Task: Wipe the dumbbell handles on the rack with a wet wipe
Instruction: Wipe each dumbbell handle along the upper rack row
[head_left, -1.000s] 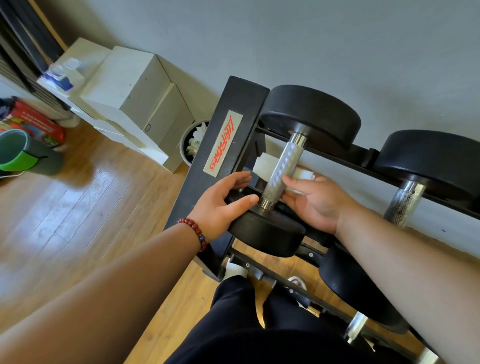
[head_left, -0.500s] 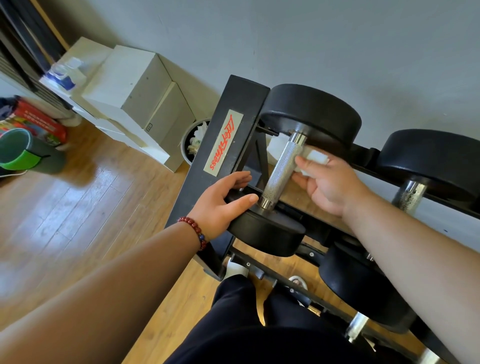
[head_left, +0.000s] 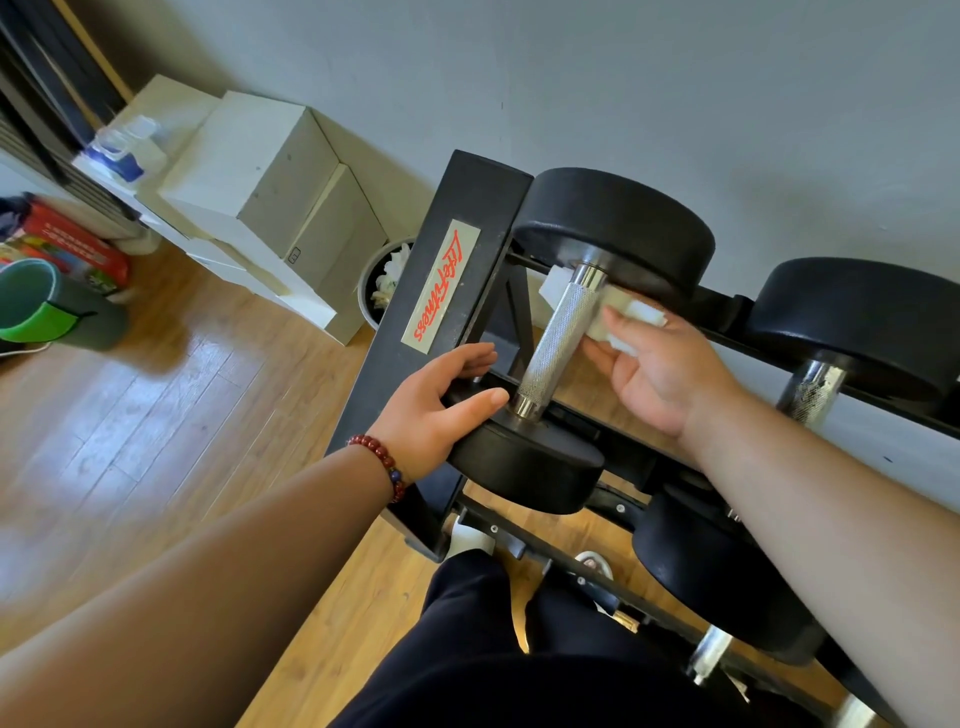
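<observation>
Wiping which one now? — A

Leftmost dumbbell handle (head_left: 561, 343), top tier of the rack (head_left: 441, 291). The wet wipe (head_left: 631, 312) sits at the handle's far end, just under the far head (head_left: 618, 228). It wraps behind the bar, and a white corner shows on the other side. — B

Who holds it? — A

The right hand (head_left: 660, 374). Its fingers curl round the wipe and press it against the knurled bar. How the tips sit behind the bar I cannot tell. The wrap makes sense: it reaches the back of the bar, which the person can't see. — B

Left? — A

The left hand (head_left: 436, 405) rests on the near head (head_left: 524, 467), fingers relaxed and slightly bent, thumb spread apart across the head's inner face by the collar. It holds nothing. My read: a brace, so the dumbbell doesn't roll under the rubbing. — B

Progress? — A

Early, I'd judge. The next dumbbell (head_left: 857, 322) to the right has no wipe on it, and more sit on the lower tier (head_left: 717, 571). The next move likely calls for drawing the wipe down the knurl toward the near collar. Risk: knurling snags and tears a thin wipe. — B
</observation>
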